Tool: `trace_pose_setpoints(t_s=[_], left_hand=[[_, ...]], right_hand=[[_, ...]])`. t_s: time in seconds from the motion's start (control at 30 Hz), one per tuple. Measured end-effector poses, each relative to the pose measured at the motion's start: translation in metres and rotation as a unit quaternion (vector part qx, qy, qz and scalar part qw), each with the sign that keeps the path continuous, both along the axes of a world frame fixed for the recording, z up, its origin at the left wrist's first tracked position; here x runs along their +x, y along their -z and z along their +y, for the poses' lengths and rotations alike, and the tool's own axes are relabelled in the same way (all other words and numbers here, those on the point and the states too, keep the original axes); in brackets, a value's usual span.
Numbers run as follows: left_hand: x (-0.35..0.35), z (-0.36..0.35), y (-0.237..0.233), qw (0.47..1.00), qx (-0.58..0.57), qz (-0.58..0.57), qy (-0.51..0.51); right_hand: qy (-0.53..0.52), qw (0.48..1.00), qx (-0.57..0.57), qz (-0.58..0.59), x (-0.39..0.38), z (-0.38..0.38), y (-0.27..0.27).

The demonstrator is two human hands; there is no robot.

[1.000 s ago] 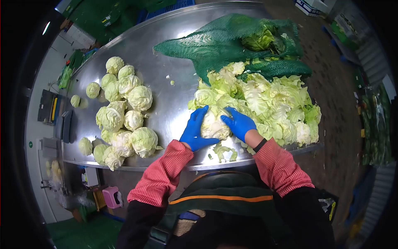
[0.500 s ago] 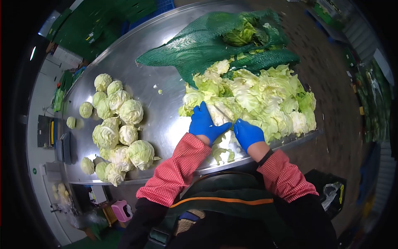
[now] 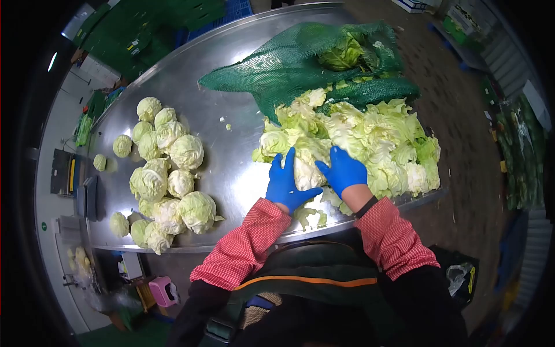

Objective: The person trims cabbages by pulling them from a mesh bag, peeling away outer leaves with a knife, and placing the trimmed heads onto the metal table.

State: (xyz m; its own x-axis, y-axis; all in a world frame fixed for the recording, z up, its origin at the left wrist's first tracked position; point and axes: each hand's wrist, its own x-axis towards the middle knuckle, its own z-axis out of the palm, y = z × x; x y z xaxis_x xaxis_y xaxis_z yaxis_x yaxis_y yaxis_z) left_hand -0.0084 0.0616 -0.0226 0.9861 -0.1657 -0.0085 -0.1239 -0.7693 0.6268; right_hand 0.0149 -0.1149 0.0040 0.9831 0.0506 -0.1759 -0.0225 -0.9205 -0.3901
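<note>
A pale lettuce head (image 3: pixel 308 172) rests on the steel table near its front edge, between my two blue-gloved hands. My left hand (image 3: pixel 287 184) cups its left side, with fingers spread upward and thumb along the near side. On the right, my right hand (image 3: pixel 348 174) presses against the same head, its fingers extended and thumb bent in. No blade shows in the right hand; its palm is hidden. Loose lettuce leaves (image 3: pixel 381 141) heap up beyond and right of my hands. A few leaf scraps (image 3: pixel 309 217) lie just below the head.
Several trimmed lettuce heads (image 3: pixel 196 212) cluster on the left of the steel table (image 3: pixel 228 150). A green mesh bag (image 3: pixel 260 81) with a leafy head (image 3: pixel 344 55) inside lies at the back. Below the table's left end stands a pink container (image 3: pixel 163 291).
My right hand has gone from a closed grip on a thin blade to extended fingers on the head's right side, slightly higher. My left hand remains on the left side.
</note>
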Motion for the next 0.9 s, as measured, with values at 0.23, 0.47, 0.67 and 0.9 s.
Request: trace_pose_setpoints(t_s=[0.23, 0.47, 0.67, 0.9], left_hand=[[-0.011, 0.018, 0.013, 0.992, -0.112, -0.053, 0.002], [-0.009, 0.066, 0.080, 0.799, -0.548, 0.083, -0.234], [-0.009, 0.077, 0.017, 0.493, -0.806, 0.278, -0.176], [-0.006, 0.063, -0.020, 0.586, -0.739, 0.311, -0.119]], right_hand=[[-0.036, 0.995, 0.011, -0.088, 0.029, -0.001, 0.069], [0.019, 1.000, 0.018, -0.008, 0.019, -0.022, 0.046], [0.018, 0.997, 0.028, -0.075, 0.026, -0.028, 0.014], [-0.099, 0.931, 0.351, -0.027, -0.004, 0.023, -0.031]])
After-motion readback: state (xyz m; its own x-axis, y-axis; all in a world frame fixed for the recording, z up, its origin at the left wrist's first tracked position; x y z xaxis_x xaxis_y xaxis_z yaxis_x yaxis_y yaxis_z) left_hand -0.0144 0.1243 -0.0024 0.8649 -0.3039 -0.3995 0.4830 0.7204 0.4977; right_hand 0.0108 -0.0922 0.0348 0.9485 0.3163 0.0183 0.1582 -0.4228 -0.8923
